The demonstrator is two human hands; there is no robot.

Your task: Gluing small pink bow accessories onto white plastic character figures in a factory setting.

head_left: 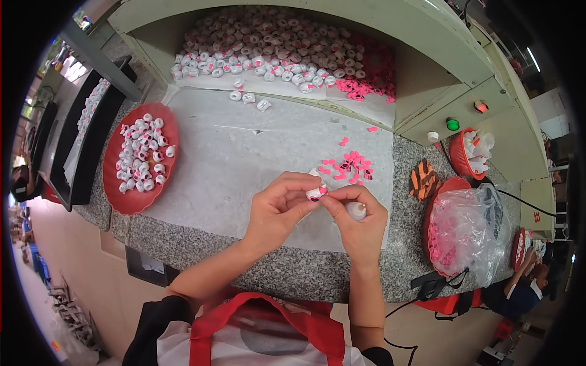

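A small rounded white piece with pink and black patches (316,191) is pinched between the thumb and fingers of my left hand (273,210). My right hand (355,230) touches its right side with thumb and forefinger. A small white bottle with a tan tip (356,211) is tucked in that same hand; its curled fingers are partly hidden. Just beyond my hands lies a loose cluster of small pink and black pieces (354,165). All this is over a whitish sheet (220,158) on the speckled stone worktop (268,271).
A red dish (112,192) of finished-looking white pieces stands at left, beside a black tray (76,177). The green shelf (427,97) holds a large heap of white pieces (274,43). At right are a red basket (459,160) and a plastic bag (473,222). A co-worker (525,287) sits far right.
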